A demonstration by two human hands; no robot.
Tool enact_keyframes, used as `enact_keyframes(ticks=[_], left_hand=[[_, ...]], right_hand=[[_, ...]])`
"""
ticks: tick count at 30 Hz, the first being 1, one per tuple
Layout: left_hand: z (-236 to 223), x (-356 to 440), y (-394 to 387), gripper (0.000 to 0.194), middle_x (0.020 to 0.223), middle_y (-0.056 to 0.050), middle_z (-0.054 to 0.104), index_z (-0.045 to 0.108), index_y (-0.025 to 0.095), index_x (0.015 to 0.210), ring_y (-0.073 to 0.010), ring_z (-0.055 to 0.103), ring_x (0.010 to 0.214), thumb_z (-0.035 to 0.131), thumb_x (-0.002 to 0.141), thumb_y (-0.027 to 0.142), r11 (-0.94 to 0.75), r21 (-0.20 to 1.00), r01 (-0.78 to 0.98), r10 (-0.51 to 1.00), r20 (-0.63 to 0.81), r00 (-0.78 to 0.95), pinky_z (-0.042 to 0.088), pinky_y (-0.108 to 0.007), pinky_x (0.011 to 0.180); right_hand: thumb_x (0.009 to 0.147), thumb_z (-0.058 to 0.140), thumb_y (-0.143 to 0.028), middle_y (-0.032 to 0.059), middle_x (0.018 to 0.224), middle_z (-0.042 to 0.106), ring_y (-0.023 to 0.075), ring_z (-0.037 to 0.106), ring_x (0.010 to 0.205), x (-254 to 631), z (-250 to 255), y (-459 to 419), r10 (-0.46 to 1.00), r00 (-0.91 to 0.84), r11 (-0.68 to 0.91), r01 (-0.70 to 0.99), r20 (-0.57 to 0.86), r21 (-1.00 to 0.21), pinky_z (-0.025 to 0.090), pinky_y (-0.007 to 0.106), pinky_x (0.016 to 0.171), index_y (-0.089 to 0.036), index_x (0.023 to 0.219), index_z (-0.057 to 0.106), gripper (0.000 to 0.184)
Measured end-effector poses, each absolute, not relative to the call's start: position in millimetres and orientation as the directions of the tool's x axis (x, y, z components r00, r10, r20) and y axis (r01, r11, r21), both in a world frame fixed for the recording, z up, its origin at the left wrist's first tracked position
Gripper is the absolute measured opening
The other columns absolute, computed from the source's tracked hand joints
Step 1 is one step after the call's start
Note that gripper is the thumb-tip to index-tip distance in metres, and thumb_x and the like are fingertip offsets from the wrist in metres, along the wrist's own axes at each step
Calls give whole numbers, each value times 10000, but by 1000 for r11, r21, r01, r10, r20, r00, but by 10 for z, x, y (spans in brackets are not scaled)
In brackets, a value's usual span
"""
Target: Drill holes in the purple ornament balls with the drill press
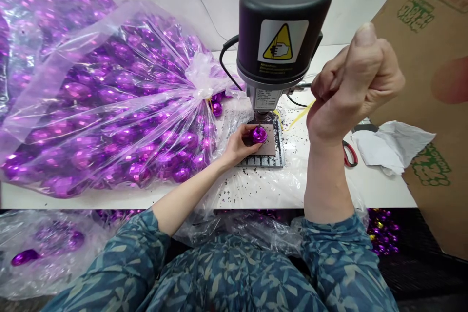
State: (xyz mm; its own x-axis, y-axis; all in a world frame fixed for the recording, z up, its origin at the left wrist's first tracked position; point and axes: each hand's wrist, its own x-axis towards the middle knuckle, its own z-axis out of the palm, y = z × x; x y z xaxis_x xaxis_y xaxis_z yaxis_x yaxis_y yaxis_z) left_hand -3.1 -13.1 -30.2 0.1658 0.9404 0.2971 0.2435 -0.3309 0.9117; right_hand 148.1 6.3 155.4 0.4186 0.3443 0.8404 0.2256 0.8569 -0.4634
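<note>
My left hand (242,145) pinches a shiny purple faceted ball (259,135) between thumb and fingers. The ball rests on a small brown board (269,145) over the slotted metal base (280,156) of a bench drill press (283,34). Directly above the ball is the machine's spindle (261,116); whether its tip touches the ball I cannot tell. My right hand (360,78) is raised beside the motor housing, closed in a fist around the end of the metal lever (302,86). The grip end is hidden inside the fingers.
A large clear bag (98,97) of purple balls fills the left of the white table (248,195). Dark shavings lie around the base. Red-handled pliers or scissors (351,154), crumpled white paper (391,148) and a cardboard box (435,107) are at right. More purple balls (383,234) sit below the table edge.
</note>
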Motion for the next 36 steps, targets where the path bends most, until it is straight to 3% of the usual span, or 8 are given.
enact_keyframes(ticks=[5, 8, 12, 19, 27, 36], left_hand=[[-316, -38, -120, 518, 1242, -100, 787, 642, 197, 1255, -221, 779, 1096, 882, 796, 194, -330, 917, 222, 940, 299, 162, 666, -395, 979], [-331, -36, -116, 518, 1242, -100, 784, 646, 201, 1255, -220, 773, 1087, 884, 794, 212, -330, 920, 211, 941, 301, 157, 660, -393, 969], [-351, -37, -114, 527, 1241, -103, 779, 647, 198, 1262, -224, 764, 1093, 884, 793, 229, -312, 932, 185, 945, 285, 160, 649, -399, 971], [-379, -38, -114, 529, 1243, -104, 772, 635, 200, 1268, -230, 759, 1114, 886, 804, 245, -311, 932, 187, 946, 283, 159, 637, -411, 997], [-365, -38, -121, 538, 1269, -110, 761, 627, 198, 1276, -231, 754, 1131, 883, 804, 229, -297, 941, 162, 948, 270, 169, 644, -416, 1003], [-343, -44, -122, 527, 1253, -105, 768, 638, 210, 1259, -242, 754, 1128, 894, 800, 246, -311, 936, 165, 945, 285, 163, 643, -435, 995]], right_hand=[[1025, 568, -376, -61, 503, 231, -10, 330, 426, 1431, 1506, -3, 304, 465, 909, 118, 831, -399, 246, 202, 468, -181, 571, 302, 562], [1020, 580, -320, -53, 489, 169, -10, 303, 405, 1403, 1445, -32, 255, 483, 934, 102, 837, -344, 199, 209, 441, -167, 562, 242, 589], [1008, 601, -384, -49, 490, 110, 6, 248, 383, 1395, 1377, -16, 198, 497, 949, 120, 845, -292, 168, 227, 396, -184, 598, 148, 643], [982, 580, -546, -52, 505, 79, 14, 217, 371, 1423, 1242, 23, 173, 537, 899, 257, 826, -355, 181, 231, 400, -196, 631, 122, 675], [916, 652, -425, -70, 496, 75, 12, 99, 376, 1477, 1029, 127, 46, 548, 949, 237, 835, -208, 129, 231, 380, -190, 612, 123, 653], [901, 654, -379, -76, 439, 119, 8, 156, 368, 1522, 879, 164, 55, 542, 973, 159, 839, -166, 192, 204, 382, -166, 636, 125, 629]])
